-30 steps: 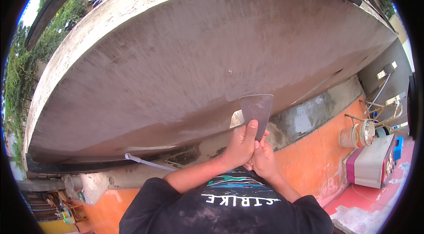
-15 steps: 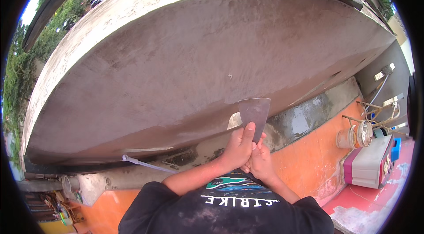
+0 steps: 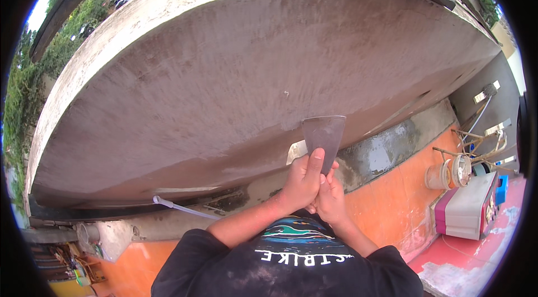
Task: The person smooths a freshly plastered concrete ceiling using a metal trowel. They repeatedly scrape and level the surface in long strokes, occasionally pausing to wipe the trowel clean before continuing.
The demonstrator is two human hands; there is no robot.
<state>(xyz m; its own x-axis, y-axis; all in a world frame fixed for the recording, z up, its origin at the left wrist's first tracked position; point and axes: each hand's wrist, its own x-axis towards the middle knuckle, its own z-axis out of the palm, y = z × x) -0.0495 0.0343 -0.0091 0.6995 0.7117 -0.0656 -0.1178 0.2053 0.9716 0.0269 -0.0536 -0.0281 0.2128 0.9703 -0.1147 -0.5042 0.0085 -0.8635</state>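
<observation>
A putty knife (image 3: pixel 325 135) with a wide grey blade points away from me, its broad edge at or close to the damp grey-brown plastered wall (image 3: pixel 224 73). I cannot tell whether the edge touches. My left hand (image 3: pixel 301 180) is closed round the tool, the thumb lying flat along the lower blade. Pressed against it from the right, my right hand (image 3: pixel 329 197) is closed too, its fingers wrapped at the handle. Both hands hide the handle. A small pale speck (image 3: pixel 286 93) sticks to the plaster beyond the blade.
The wall's pale top ledge (image 3: pixel 157 11) curves along the far side. A pale pole (image 3: pixel 185 208) passes beneath my left forearm. To the right stand buckets (image 3: pixel 460 170), a white-and-magenta box (image 3: pixel 469 207) and a wooden frame (image 3: pixel 493 143). Below lies an orange floor (image 3: pixel 386 207).
Both hands and the putty knife have shifted slightly up and away from me along the wall. The grip looks the same.
</observation>
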